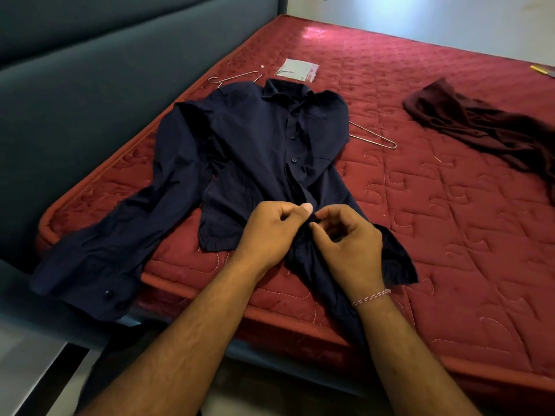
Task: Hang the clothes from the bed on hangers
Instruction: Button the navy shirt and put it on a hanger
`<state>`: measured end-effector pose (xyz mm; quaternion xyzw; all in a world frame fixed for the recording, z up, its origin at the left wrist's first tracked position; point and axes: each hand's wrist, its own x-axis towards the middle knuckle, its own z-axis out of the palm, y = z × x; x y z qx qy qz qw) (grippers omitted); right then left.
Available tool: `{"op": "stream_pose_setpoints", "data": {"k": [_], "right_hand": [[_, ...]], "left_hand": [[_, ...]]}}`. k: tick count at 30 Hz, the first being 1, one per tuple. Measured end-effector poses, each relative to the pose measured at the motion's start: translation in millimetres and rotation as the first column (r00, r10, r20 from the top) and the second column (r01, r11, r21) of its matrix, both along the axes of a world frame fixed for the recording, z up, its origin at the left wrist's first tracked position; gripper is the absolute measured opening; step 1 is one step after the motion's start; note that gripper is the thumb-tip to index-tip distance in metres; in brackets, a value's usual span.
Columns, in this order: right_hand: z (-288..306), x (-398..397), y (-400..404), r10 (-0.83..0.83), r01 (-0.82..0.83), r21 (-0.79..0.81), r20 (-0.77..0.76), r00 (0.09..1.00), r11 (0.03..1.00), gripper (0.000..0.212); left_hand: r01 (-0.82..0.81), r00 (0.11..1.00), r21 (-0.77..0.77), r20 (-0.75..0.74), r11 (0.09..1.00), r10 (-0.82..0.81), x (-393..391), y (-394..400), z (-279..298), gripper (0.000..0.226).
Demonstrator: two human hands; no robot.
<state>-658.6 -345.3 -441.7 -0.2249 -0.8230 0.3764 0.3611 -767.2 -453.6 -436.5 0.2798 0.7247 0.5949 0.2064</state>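
A dark navy button-up shirt (258,145) lies spread face up on the red quilted mattress (435,205), collar away from me, its left sleeve trailing over the bed's near corner. My left hand (270,232) and my right hand (351,241) meet at the lower part of the button placket, each pinching the fabric there. A wire hanger (237,78) pokes out from under the shirt's far left shoulder. A second wire hanger (375,138) sticks out from under its right side. A dark maroon garment (480,127) lies crumpled at the right.
A small clear plastic packet (297,70) lies beyond the collar. A yellow object (542,70) sits at the far right edge. A padded grey headboard (90,70) runs along the left. The white wall (420,16) stands behind the bed.
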Motion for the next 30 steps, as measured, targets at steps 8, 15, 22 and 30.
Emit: {"op": "stream_pose_setpoints", "data": {"k": [8,15,22,30], "right_hand": [[1,2,-3,-0.004,0.006,0.054,-0.041,0.999,0.999,0.005],[3,3,10,0.097,-0.099,-0.209,-0.020,0.995,0.973,0.011],[9,16,11,-0.021,-0.003,-0.234,-0.101,0.995,0.972,0.008],[-12,63,13,-0.045,-0.020,0.306,0.205,0.978,0.952,0.026]], "left_hand": [[-0.053,0.983,-0.066,-0.178,0.996,0.040,2,0,0,0.015],[-0.001,0.981,-0.103,-0.195,0.995,-0.019,2,-4,1,0.017],[-0.223,0.876,0.017,-0.435,0.975,0.208,3,-24,5,0.017],[-0.223,0.706,-0.399,-0.695,0.889,-0.135,-16,-71,-11,0.029]]}}
